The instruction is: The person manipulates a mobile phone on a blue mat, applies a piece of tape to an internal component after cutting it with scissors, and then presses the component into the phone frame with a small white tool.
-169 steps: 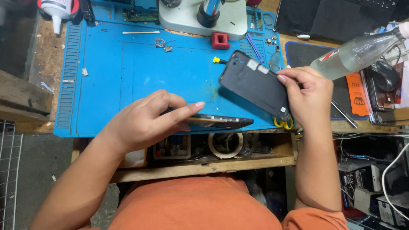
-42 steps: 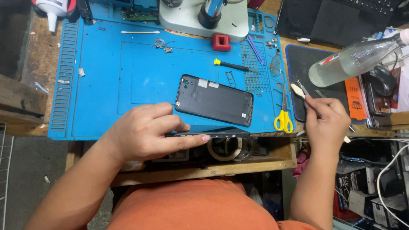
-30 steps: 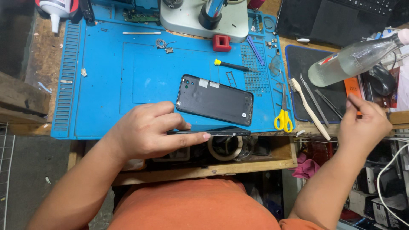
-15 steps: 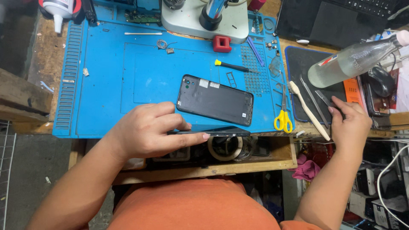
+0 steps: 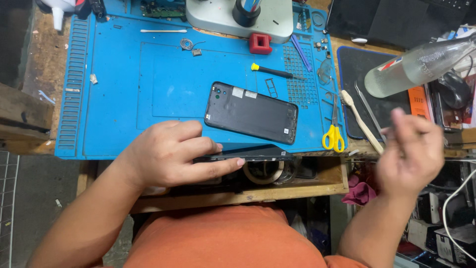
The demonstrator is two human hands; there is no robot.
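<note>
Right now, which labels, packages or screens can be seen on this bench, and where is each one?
Phone back cover: dark grey rectangle on the blue mat, with small white stickers.
Clear bottle: lying at the right, with a red, white and blue label near its base.
Orange package: flat, under the bottle.
Dark screen: top right, blank.

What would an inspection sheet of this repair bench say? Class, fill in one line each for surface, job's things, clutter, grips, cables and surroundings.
Surface: blue work mat on a wooden bench.
Job's things: dark phone body at the mat's near edge; black back cover lying flat on the mat, apart from it.
Clutter: yellow scissors, yellow-tipped screwdriver, red block, clear bottle, tweezers.
Grips: left hand presses the phone body; right hand raised off the bench, blurred, contents unclear.
Cables: white cable at lower right.
Surroundings: tape roll under the bench edge; pink cloth.
</note>
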